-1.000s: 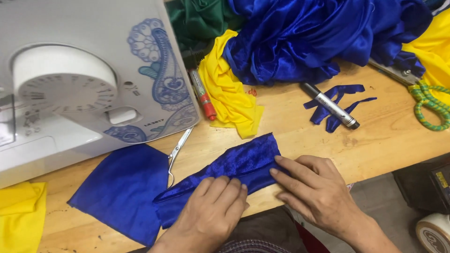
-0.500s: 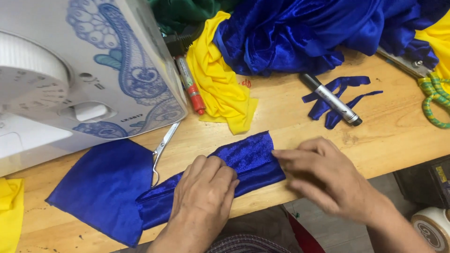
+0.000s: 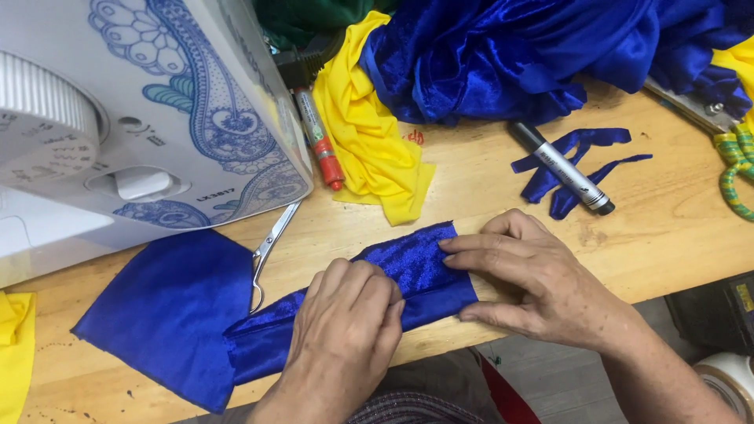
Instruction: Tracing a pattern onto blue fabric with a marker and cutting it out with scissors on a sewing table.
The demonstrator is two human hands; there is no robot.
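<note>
1. The white sewing machine [image 3: 133,118], printed with blue paisley, is filling the upper left of the wooden table [image 3: 667,228]; compared with a second ago it is showing more of its decorated side, since the view has been drifting leftward.
2. A heap of shiny blue fabric [image 3: 510,55] is lying along the back edge, with a yellow cloth [image 3: 369,133] spilling out beside it.
3. The folded blue fabric strip [image 3: 416,271] is lying at the table's near edge, running from a flat blue panel [image 3: 165,314] toward the right.
4. The left hand [image 3: 345,330] is pressing down on the strip's middle, fingers curled over the fold and pinching it. It has been creeping rightward along the fold, so the crease looks to be getting worked along its length.
5. The right hand [image 3: 542,279] is lying flat, fingers extended, holding the strip's end down rather than gripping it.
6. A black marker [image 3: 561,166] is resting on blue scraps [image 3: 581,161].
7. A red pen [image 3: 318,137] and small snips [image 3: 271,247] are lying beside the machine.
</note>
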